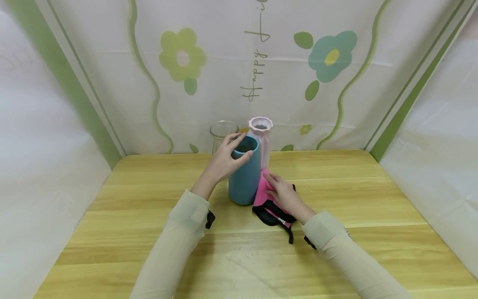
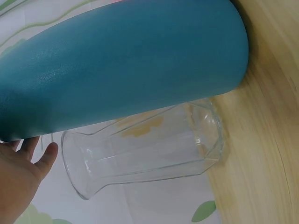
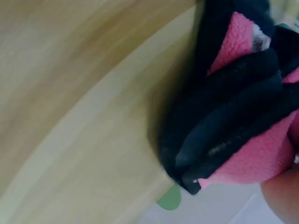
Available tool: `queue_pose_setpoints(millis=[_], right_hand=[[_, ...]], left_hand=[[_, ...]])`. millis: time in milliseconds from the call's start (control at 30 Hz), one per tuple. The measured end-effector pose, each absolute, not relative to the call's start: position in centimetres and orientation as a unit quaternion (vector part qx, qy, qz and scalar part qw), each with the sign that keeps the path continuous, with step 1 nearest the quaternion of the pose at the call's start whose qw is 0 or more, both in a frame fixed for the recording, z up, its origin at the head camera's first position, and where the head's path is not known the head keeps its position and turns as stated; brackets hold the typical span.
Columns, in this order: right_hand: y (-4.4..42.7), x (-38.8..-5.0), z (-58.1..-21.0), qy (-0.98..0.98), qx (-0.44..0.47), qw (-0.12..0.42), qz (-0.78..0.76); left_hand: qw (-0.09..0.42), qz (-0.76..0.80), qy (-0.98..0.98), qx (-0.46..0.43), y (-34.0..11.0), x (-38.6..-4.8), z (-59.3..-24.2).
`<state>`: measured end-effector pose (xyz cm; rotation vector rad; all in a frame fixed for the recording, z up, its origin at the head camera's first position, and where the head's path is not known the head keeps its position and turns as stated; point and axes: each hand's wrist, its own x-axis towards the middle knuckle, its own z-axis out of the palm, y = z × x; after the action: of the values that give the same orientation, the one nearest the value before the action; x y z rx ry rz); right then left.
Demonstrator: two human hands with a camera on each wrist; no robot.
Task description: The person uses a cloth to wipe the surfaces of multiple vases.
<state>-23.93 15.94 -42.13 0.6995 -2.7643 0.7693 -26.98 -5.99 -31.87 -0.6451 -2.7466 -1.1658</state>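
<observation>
A tall blue vase (image 1: pixel 243 185) stands upright on the table. My left hand (image 1: pixel 223 161) holds it at the rim, thumb across the near side and fingers on the far left. In my right hand (image 1: pixel 287 198) is a pink fleece cloth with black edging (image 1: pixel 260 196), pinched between thumb and fingers against the lower right of the blue vase. Folds of its black trim (image 3: pixel 224 116) fill much of the right wrist view. Right behind the blue vase is a pale pink vase with a scalloped rim (image 1: pixel 265 147). A clear glass vase (image 2: pixel 149 156) stands behind it on the left.
The wooden table (image 1: pixel 149 216) ends at a white hanging cloth (image 1: pixel 231 70) printed with flowers and lettering. White cloth walls with green stripes enclose the left and right sides.
</observation>
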Motion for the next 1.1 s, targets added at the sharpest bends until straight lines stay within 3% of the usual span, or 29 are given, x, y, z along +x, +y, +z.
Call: queue_pose_setpoints(millis=[200, 367, 533, 767, 1100], right_hand=[[16.1, -23.9, -42.3, -0.942, 0.225, 0.056, 0.244], [16.1, -24.0, -41.4, -0.933, 0.221, 0.06, 0.276], [15.9, -24.3, -39.7, -0.906, 0.211, 0.092, 0.355], [15.1, -24.2, -37.3, -0.856, 0.236, 0.197, 0.416], [14.9, -24.1, -37.7, -0.869, 0.249, 0.188, 0.383]], left_hand=[[0.046, -0.392, -0.895, -0.208, -5.8, -27.0, -31.9], [0.047, -0.402, -0.891, -0.207, -5.9, -26.9, -31.7], [0.041, -0.394, -0.894, -0.209, -6.1, -26.8, -31.2], [0.024, -0.38, -0.898, -0.222, -6.2, -26.8, -30.9], [0.024, -0.401, -0.887, -0.227, -6.2, -27.0, -31.4]])
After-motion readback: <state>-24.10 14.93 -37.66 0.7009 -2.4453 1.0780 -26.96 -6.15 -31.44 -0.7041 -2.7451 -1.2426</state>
